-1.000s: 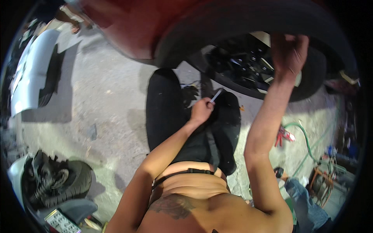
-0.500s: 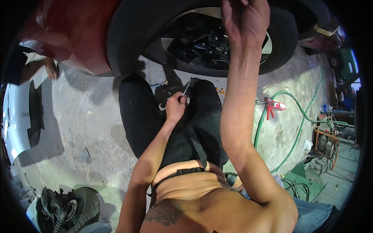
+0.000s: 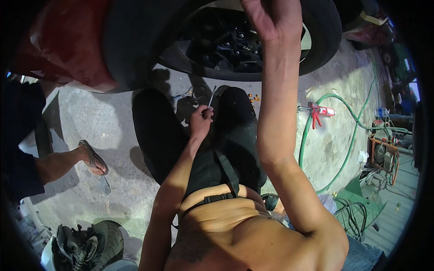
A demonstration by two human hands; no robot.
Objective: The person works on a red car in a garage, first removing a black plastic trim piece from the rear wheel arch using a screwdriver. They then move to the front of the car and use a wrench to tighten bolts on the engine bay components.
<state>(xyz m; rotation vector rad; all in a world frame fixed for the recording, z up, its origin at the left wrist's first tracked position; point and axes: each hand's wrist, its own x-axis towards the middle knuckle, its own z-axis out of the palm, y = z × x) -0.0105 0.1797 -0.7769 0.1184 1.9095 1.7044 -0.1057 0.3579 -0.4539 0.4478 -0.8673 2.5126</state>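
In front of me, a car wheel with a black spoked rim [image 3: 226,44] sits inside its dark tyre [image 3: 203,70]. My left hand [image 3: 200,121] is closed round the handle of a screwdriver [image 3: 212,96] between my knees; its slim metal shaft points up toward the tyre. My right arm is stretched up across the wheel's right side. At the top edge of the view is my right hand [image 3: 276,20], palm side toward me. Its fingers are cut off there, so what they touch or hold is hidden.
Another person's sandalled foot [image 3: 94,159] stands on the left. A red caulking gun [image 3: 322,111] and a green hose [image 3: 324,98] lie right. Small orange pieces [image 3: 254,98] are by my knee. A motorbike part with a tyre [image 3: 108,241] is lower left, red bodywork [image 3: 68,45] upper left.
Another person's leg and sandalled foot have come in at the left. The screwdriver in my left hand points more upright. My right hand stays raised by the wheel; the whole view has shifted slightly.
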